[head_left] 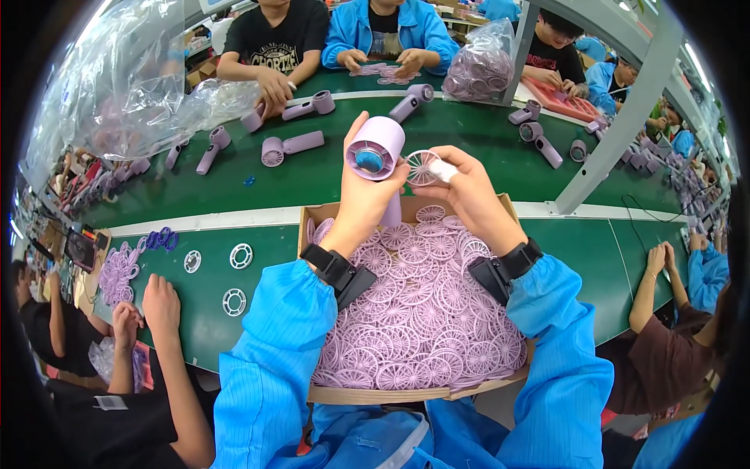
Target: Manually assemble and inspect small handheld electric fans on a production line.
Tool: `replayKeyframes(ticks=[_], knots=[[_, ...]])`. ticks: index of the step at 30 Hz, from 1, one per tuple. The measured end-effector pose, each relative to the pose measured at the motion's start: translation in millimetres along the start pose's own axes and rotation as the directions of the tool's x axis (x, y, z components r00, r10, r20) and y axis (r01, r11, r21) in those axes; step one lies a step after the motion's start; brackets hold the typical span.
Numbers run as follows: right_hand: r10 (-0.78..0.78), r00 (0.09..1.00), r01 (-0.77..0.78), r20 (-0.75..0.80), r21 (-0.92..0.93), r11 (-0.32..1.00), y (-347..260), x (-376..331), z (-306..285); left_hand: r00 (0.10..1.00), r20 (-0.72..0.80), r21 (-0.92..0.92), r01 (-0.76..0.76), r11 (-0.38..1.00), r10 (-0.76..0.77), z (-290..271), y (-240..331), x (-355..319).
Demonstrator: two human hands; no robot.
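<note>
Fan (383, 131): one, in the left hand (361, 199); at least eight other fans (308, 106) lie on the green far bench (445, 137); more crowd at both ends, too overlapped to count
Grille (422, 168): one, in the right hand (462, 191)
Carton (418, 396): one, at the near edge; heaped with loose grilles (422, 313), too many and too overlapped to count
White rings (241, 255): three, set apart on the near bench (211, 336), left of the carton; several blue rings (162, 239) overlap beyond them; a pile of lilac parts (119, 273) lies farther left, uncounted
Wristbands (337, 273): two, black; one per wrist, over blue sleeves (273, 344)
Fan's look: lilac; short, wide barrel, its open end tilted toward the person; a round blue piece sits inside; the handle runs downward, partly hidden by the hand
Grille's look: flat, pale lilac wheel; thin spokes meet at a small hub
Grip: left fingers and thumb clamped round the fan; right fingers pinched on the grille's edge, something white at a fingertip
Place: fan above the carton's far rim; grille just right of the barrel, touching or not, I cannot tell
</note>
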State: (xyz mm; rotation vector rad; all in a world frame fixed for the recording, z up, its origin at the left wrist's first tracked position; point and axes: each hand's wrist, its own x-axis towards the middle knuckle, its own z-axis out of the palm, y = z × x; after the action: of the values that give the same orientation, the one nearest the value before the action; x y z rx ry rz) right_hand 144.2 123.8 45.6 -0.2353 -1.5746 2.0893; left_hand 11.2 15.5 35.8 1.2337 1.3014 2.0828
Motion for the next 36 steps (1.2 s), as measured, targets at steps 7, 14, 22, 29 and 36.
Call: replayKeyframes(ticks=[7, 14, 22, 29, 36], knots=[[0.088, 0.964, -0.171, 0.252, 0.326, 0.93, -6, 1, -13, 0.99, 0.011, -0.101, 0.139, 0.985, -0.138, 0, 12, 0], [-0.029, 0.996, 0.026, 0.079, 0.033, 0.999, -1, 0, 2, 0.982, -0.029, -0.067, 0.186, 0.98, -0.188, -1, 7, 1], [-0.658, 0.657, 0.493, 0.368, -0.87, 0.006, -2, -8, 22, 0.962, 0.121, -0.022, 0.248, 0.968, -0.244, 8, -12, -6], [-0.7, 0.632, 0.443, 0.332, -0.896, -0.025, -4, -10, 16, 0.981, 0.095, 0.107, 0.16, 0.981, -0.171, 5, -17, -6], [-0.72, 0.614, 0.464, 0.325, -0.886, -0.004, -5, -9, 18, 0.962, 0.021, -0.062, 0.272, 0.96, -0.271, 9, -9, -6]])
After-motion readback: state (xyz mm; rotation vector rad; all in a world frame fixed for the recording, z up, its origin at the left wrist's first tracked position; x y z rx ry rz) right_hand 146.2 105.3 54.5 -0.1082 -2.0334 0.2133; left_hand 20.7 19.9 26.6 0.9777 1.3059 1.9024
